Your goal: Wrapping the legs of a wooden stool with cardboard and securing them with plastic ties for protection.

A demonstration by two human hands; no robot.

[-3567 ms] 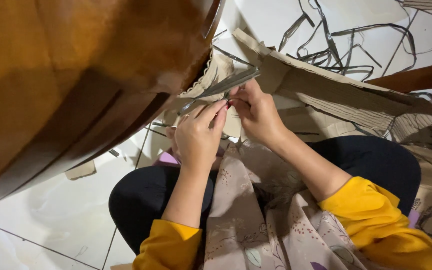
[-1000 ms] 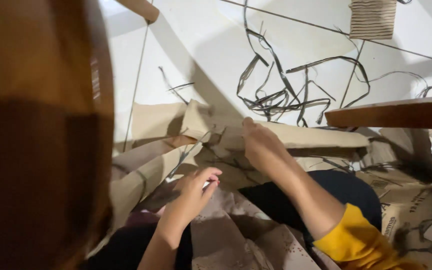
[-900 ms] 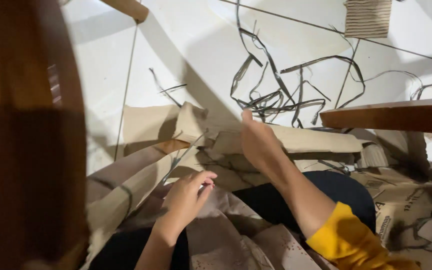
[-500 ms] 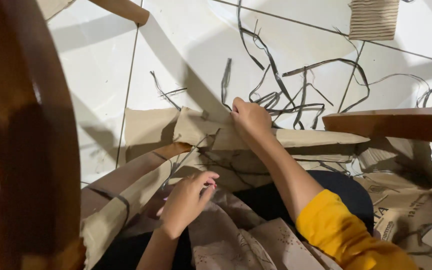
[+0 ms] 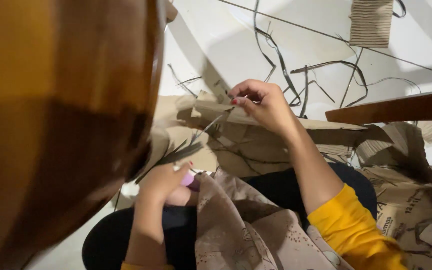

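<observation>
Right hand (image 5: 263, 102) lowered, pinching thin dark strip (image 5: 281, 75).

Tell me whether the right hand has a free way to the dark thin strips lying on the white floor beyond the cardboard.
Probably yes. The right hand already pinches the far edge of the cardboard sheet, and the dark strips lie just past it on the white floor, with nothing visible between.

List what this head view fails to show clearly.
- Left hand: its fingers curl around a purple thing and dark strips; what the purple thing is stays hidden.
- Right hand: the grip on the cardboard is covered by the fingers.
- Left part of the view: blocked by a blurred brown wooden curve.
- Cardboard at right: cut by the edge.
</observation>
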